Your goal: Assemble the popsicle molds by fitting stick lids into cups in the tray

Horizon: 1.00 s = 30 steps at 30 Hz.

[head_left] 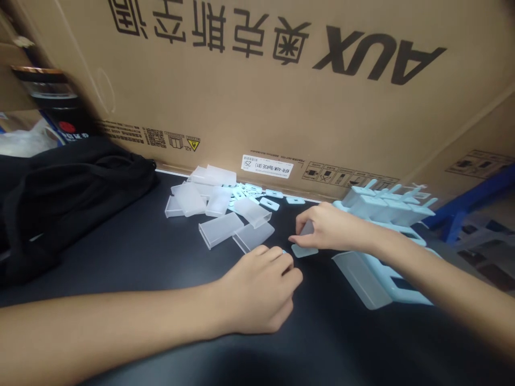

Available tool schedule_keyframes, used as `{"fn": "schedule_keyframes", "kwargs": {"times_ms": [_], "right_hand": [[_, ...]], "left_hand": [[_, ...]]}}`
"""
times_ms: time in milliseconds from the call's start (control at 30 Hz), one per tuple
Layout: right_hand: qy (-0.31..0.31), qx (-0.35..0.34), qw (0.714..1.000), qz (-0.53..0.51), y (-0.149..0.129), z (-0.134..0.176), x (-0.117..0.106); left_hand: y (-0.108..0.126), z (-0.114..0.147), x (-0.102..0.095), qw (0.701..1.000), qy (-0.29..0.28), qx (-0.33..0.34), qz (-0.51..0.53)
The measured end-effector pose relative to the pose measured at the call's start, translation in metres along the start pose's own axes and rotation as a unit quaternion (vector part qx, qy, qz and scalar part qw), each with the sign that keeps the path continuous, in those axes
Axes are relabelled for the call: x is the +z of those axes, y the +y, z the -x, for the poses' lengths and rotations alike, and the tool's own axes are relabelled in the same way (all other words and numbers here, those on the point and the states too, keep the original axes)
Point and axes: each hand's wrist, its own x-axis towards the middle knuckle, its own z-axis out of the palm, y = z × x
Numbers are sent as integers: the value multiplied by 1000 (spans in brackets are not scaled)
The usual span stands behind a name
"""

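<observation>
My right hand (322,228) pinches a translucent ice pop mould sleeve (306,229), held upright just above the black table; its flared rim points down. Beside it, my left hand (263,289) is closed, fingers curled under. A sliver of a small light-blue piece (284,251) shows past its fingertips, the rest hidden. Several loose translucent sleeves (220,229) lie in a heap beyond my left hand. Among them are flat light-blue slotted pieces (269,203). Right of my right hand, light-blue mould frames (406,289) lie partly behind my forearm, with one sleeve (362,281) at their near edge.
Behind the table (161,332) stands a large cardboard box (241,102) with upside-down print. Black cloth (76,198) covers the left side, with a dark canister (60,104) behind it. Upright moulds with sticks (382,206) stand at the right, near a blue metal beam (475,201).
</observation>
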Motion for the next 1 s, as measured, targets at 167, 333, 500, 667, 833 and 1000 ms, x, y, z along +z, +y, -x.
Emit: {"fn": "schedule_keyframes", "kwargs": {"times_ms": [167,333,500,667,833,1000], "right_hand": [[41,19,999,-6,0,6,8],[13,25,999,17,-5,21,12],[-63,4,998,-14,-20,42,15],[-62,-2,997,-44,-29,52,13],[-44,-3,992,-115,-33,58,11],[-62,-93,968,-225,-20,71,-2]], "left_hand": [[1,-2,-1,1000,2,-30,-3],[0,-7,-3,996,11,-92,15],[-1,-8,-3,993,14,-112,28],[1,-7,-4,995,12,-88,55],[4,-7,-6,993,28,-78,85],[4,-5,-5,978,105,-98,152]]}}
